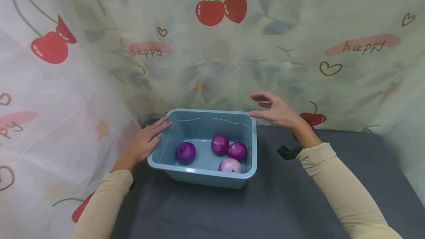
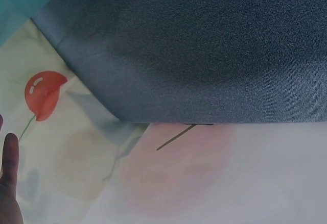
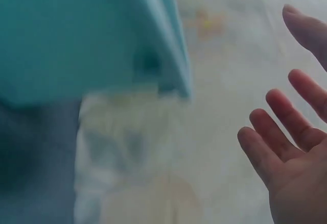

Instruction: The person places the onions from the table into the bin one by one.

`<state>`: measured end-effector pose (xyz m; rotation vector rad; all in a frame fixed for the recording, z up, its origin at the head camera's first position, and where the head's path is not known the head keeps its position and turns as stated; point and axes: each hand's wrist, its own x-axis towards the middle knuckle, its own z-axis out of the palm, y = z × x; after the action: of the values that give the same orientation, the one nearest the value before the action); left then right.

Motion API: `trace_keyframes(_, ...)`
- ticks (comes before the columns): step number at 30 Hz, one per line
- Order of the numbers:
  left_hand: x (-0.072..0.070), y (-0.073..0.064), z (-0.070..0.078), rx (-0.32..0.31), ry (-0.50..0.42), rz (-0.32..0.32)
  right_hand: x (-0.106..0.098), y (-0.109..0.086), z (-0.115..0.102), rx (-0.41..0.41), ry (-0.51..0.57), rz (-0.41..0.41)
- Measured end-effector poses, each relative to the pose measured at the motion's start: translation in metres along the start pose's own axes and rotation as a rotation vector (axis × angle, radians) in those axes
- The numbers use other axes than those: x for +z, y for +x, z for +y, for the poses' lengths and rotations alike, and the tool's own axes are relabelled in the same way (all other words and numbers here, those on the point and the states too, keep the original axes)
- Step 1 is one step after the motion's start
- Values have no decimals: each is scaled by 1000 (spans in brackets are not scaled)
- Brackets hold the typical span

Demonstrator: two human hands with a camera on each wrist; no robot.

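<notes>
In the head view a blue plastic basin stands on the dark grey table with red onions inside. One purple onion lies at the left; two more, a rear onion and a right-hand onion, sit close together with a paler onion in front. My left hand is at the basin's left rim, its fingers extended over the edge. At the back right corner is my right hand, thumb by the rim, fingers spread and loosely bent with nothing between them. The right wrist view shows that palm beside the basin wall.
A dark grey cloth covers the table. Behind and at both sides hang pale curtains printed with cherries and hearts, the back one close behind the basin. Black straps with a device sit at the right wrist.
</notes>
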<state>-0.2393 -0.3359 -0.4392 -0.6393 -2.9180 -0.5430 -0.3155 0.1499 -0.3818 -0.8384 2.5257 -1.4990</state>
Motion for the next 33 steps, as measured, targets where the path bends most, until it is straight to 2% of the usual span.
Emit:
trace_keyframes(9,2,1,-3,6,13,13,-37,-39,56,204,-28,118)
trace_keyframes(14,3,-1,-3,-1,10,9,-42,-59,88,257,-108,189)
trace_keyframes(19,2,-1,-3,-1,3,8,-44,-74,108,340,-107,268)
trace_keyframes(24,3,0,-3,1,7,20,-44,-83,129,341,-210,350)
trace_keyframes(28,3,0,-3,12,5,27,-42,-86,145,342,-315,358)
trace_keyframes(33,2,0,-3,23,0,22,-37,-90,160,425,-348,329)
